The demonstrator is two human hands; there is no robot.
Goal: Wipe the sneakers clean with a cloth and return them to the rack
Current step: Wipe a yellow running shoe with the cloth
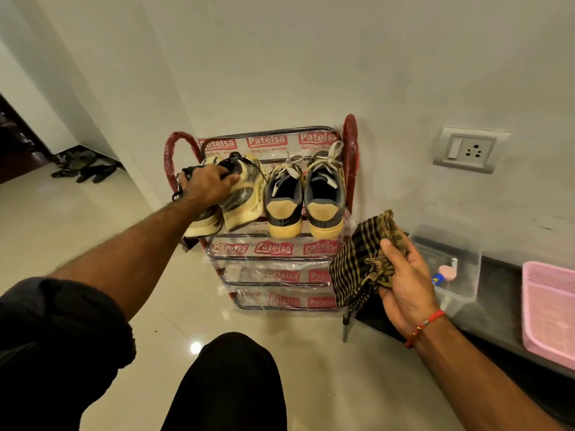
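The left hand (207,185) reaches to the top shelf of a shoe rack (270,248) and grips a pair of cream sneakers (241,200), fingers curled over their collars & black laces; the pair sits tilted at the shelf's left end, heels hanging past the front rail. The right hand (404,275), palm up w/ a red thread bracelet (424,325) at the wrist, holds a bunched brown-and-black checked cloth (362,259), thumb pressing it down, just right of the rack & clear of the shoes. Beside the cream pair, touching or nearly so, a second pair of grey sneakers (306,194) w/ tan heel patches & yellowed soles stands upright on the same shelf, heels toward the camera, white laces loose. The rack, chrome rails w/ red side loops, is wrapped in clear plastic printed "Patelsa" & stands against a white wall; its lower shelves show only wrapping. At right, a clear plastic box (448,265) w/ small items sits on a dark low ledge (497,321), next to a pink slotted tray (550,309). A wall socket w/ switch (469,149) is mounted above. Far left, dark sandals (84,166) lie on the glossy floor near a doorway. The person's knee in black trousers (230,384) fills the bottom centre.
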